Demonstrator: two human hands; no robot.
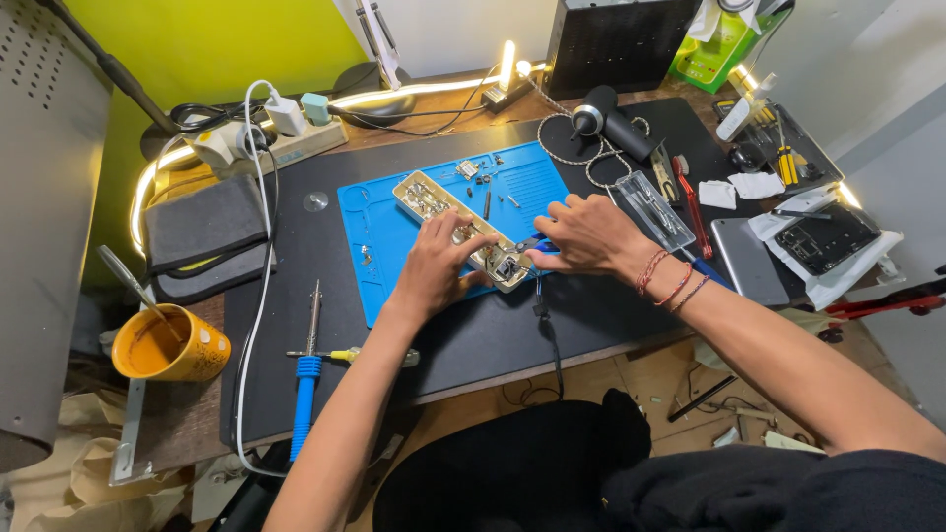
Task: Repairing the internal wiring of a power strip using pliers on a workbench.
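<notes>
An opened cream power strip [422, 196] with bare metal contacts lies diagonally on a blue work mat [379, 236]. My left hand [434, 264] rests on its near half, fingers pressing the casing. My right hand [581, 234] sits at the strip's near end and grips a small blue-handled tool [537, 246] against it. A black cable [545, 325] runs from that end toward me. Small screws and parts [483, 177] lie loose on the mat beyond the strip.
A blue soldering iron [305, 389] and a yellow-tipped tool lie at the front left. A yellow mug [172, 345] stands at the far left. A white power strip [266, 138], a red-handled tool [693, 207], a clear case [648, 207] and a tablet [749, 258] surround the mat.
</notes>
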